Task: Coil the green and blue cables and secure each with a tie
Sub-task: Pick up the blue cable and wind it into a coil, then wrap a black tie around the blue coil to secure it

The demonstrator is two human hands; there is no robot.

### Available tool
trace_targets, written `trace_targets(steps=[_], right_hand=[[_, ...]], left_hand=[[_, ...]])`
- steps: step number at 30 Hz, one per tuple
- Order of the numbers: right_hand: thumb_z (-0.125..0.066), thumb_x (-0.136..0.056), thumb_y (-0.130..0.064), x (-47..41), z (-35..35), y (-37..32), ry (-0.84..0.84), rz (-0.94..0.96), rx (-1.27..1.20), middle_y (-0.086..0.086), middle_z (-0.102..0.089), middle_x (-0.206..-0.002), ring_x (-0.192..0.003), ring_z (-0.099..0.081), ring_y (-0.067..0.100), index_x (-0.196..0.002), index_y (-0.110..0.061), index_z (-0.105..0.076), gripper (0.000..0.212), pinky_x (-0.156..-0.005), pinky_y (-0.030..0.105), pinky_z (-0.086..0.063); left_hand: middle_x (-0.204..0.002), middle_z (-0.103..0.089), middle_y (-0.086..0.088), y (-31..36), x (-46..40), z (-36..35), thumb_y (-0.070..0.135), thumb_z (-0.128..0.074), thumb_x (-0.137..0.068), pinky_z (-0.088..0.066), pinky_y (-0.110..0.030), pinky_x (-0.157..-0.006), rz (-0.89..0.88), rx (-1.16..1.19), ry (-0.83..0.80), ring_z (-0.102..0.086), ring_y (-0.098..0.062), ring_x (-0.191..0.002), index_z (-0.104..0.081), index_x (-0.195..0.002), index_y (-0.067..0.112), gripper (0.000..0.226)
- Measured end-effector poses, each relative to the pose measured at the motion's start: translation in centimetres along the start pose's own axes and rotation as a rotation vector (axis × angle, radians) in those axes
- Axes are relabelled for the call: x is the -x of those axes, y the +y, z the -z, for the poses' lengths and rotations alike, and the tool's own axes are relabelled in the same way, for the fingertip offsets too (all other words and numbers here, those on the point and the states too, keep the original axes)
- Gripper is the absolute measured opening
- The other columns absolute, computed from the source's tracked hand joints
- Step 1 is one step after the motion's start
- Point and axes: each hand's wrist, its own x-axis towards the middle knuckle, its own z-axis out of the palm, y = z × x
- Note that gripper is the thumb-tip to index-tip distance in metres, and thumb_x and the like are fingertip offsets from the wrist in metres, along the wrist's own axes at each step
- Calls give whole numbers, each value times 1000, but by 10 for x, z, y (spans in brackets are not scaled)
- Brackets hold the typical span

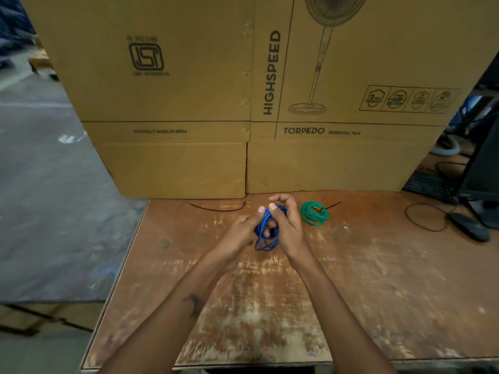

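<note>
Both hands were up over the table (351, 292) near the far edge. The left hand (240, 233) and the right hand (286, 225) both held the blue cable (266, 236), with fingers curled round its loops. The blue cable hung in a loose bunch between them. The green cable (314, 213) lay coiled on the table just to the right, with a black tie (330, 205) on it. Another tie (218, 209) lay loose on the left. Big boxes (189, 103) stood behind.
</note>
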Motion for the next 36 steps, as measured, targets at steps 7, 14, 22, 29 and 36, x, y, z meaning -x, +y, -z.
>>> trace_targets(steps=[7,14,22,29,36], right_hand=[[-43,-112,-13,-25,-14,16,-145,-12,52,-2,-55,-60,-43,-55,17,-114,-14,-54,11,-47,29,-48],[-50,-110,-16,-34,-48,41,-89,-81,37,-1,-59,-63,-52,-63,18,-107,-9,-56,9,-57,28,-54],[-44,-112,-33,-56,-67,64,-111,-127,186,0,-75,-100,-90,-71,7,-107,-16,-72,33,-80,21,-53],[-53,-103,-7,-102,-75,106,-91,8,815,5,-70,-118,-110,-65,25,-118,-15,-74,27,-89,30,-48],[-65,-87,-12,-122,-87,141,-289,135,1359,7,-71,-117,-114,-63,32,-114,-22,-73,30,-95,40,-51]], left_hand=[[-76,-65,-3,-8,-14,34,49,-42,-110,-55,-38,-87,5,25,-89,-65,-17,-81,-70,-91,16,47],[-74,-53,2,-31,-23,53,45,-32,-113,-45,-34,-77,-72,-102,54,-53,-15,-74,-56,-84,15,48],[-74,-47,9,-49,-41,93,30,-33,-115,-41,-14,-68,-61,-191,102,-48,5,-61,-67,-101,14,40],[-81,-55,-4,-69,-57,123,38,-34,-114,-50,-53,-93,42,-324,224,-63,-33,-88,-53,-79,17,44],[-81,-58,-7,-85,-61,148,78,-26,-91,-49,-58,-85,25,-322,287,-57,-27,-79,-59,-81,19,69]])
